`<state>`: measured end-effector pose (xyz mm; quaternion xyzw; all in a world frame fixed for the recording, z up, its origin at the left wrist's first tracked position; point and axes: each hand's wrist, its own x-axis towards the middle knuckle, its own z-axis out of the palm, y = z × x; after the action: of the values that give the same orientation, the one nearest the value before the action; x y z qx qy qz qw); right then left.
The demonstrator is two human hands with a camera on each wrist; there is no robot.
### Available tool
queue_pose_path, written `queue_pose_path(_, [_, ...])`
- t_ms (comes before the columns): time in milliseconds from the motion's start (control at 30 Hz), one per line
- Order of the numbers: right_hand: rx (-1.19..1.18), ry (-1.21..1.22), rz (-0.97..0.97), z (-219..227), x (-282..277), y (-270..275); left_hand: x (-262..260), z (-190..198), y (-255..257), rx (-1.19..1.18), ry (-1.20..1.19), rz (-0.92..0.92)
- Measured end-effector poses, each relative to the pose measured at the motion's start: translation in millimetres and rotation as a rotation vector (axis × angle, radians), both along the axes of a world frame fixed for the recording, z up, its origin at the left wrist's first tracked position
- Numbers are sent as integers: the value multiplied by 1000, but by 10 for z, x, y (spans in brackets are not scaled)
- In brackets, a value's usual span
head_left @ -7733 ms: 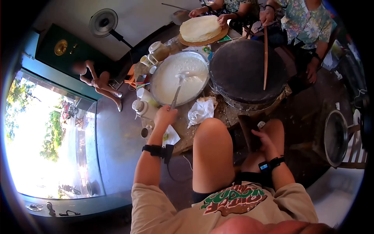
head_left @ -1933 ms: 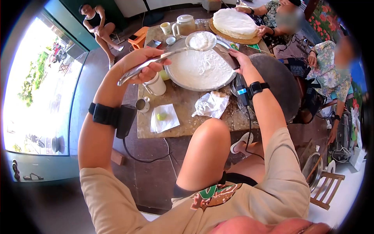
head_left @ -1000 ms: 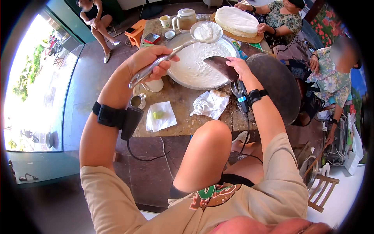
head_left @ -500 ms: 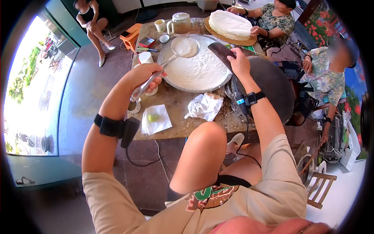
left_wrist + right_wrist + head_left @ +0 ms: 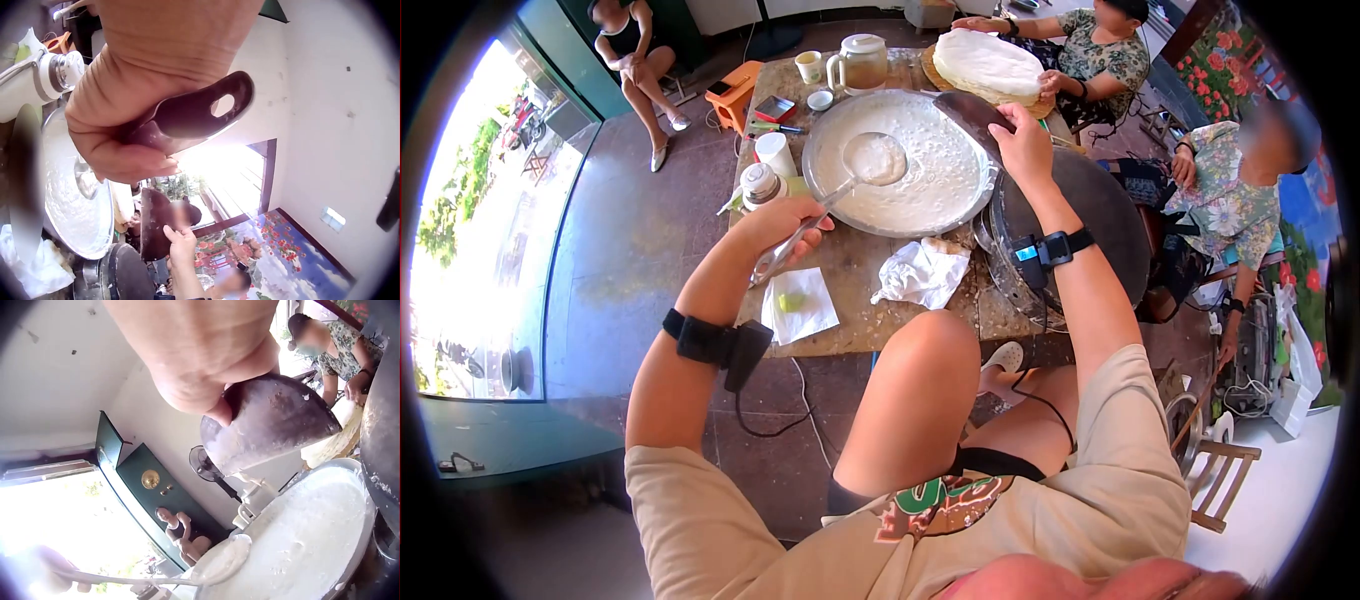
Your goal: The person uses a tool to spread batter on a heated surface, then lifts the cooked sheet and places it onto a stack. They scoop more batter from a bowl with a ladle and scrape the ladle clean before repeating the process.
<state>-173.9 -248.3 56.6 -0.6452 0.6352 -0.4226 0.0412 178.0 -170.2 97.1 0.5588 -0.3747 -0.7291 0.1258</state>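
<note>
In the head view my left hand point(image 5: 785, 228) grips a metal ladle point(image 5: 840, 192) by its handle. The ladle's round bowl, with white batter in it, is over the left part of a wide metal basin point(image 5: 886, 235) of white batter point(image 5: 935, 175). The handle's holed end point(image 5: 187, 119) sticks out of my fist in the left wrist view. My right hand point(image 5: 1028, 150) pinches a dark half-round scraper point(image 5: 972, 122) over the basin's upper right side. In the right wrist view its blade point(image 5: 269, 425) is stained, with its straight edge facing down.
A round black griddle point(image 5: 1100, 215) stands right of the basin. A crumpled white cloth point(image 5: 925, 272), napkins point(image 5: 812, 318), a flask point(image 5: 760, 183) and a glass jug point(image 5: 863, 65) are on the table. Stacked pancakes point(image 5: 990, 62) lie beyond, beside a seated person point(image 5: 1090, 45); others sit around.
My right hand, earlier by my thigh, came up to the ladle with the scraper, then moved right. My left hand has lowered the ladle from above the basin's far side towards the batter.
</note>
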Motion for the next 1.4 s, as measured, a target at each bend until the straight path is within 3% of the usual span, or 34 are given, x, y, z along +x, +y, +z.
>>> queue_pose_path(167, [18, -110, 132, -21, 91, -15, -16, -104, 66, 87, 149, 72])
queue_pose_path(267, [76, -282, 223, -538, 33, -203, -68, -71, 116, 155, 229, 106])
queue_pose_path(400, [222, -229, 134, -588, 125, 116, -69, -41, 193, 161, 342, 112])
queue_pose_path(467, [259, -322, 104, -639, 86, 155, -75, -35, 219, 134, 329, 122])
queue_pose_path(1000, [197, -76, 24, -304, -121, 573, -155, 71, 277, 166, 348, 161])
queue_pose_path(1200, [118, -234, 12, -194, -355, 667, -217, 128, 322, 178, 333, 188])
queue_pose_path(1400, [82, -568, 144, -86, -413, 748, -282, 117, 309, 200, 351, 167])
